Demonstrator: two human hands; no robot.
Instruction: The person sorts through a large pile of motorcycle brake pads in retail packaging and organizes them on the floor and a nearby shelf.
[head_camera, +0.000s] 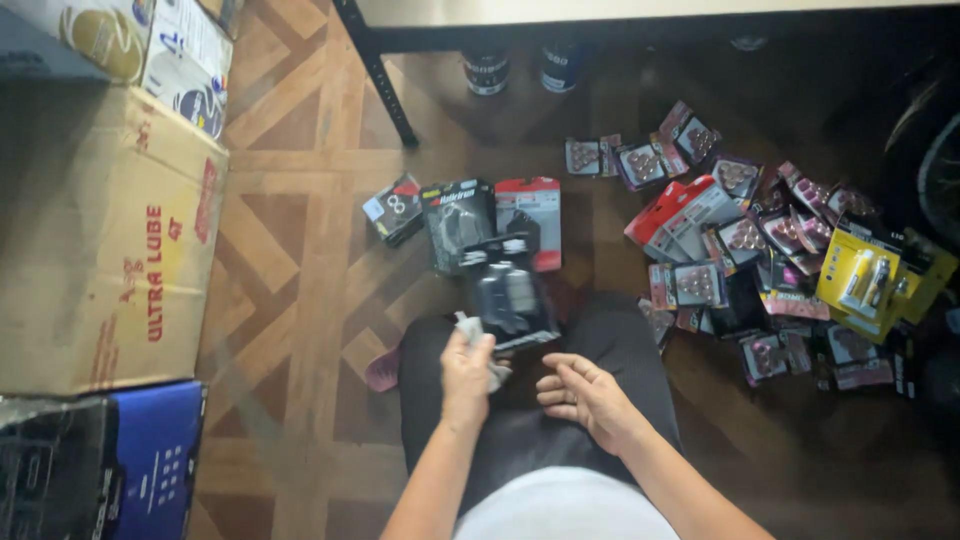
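Observation:
I am sitting on a wooden parquet floor in dark trousers. My left hand (468, 372) is closed on a small crumpled grey cloth (478, 332) over my lap. My right hand (580, 392) hovers beside it with fingers loosely curled and nothing in it. A dark blister pack with grey parts (508, 295) rests on my knees just beyond the left hand. Past it on the floor lie a black pack (457, 220), a red-topped pack (530, 215) and a small black box (393, 208).
A heap of several small blister packs (760, 250) and yellow packs (870, 275) spreads at the right. Big cardboard boxes (100, 240) and a blue box (150, 460) line the left. A black table leg (380, 75) and two cans (487, 70) stand at the back.

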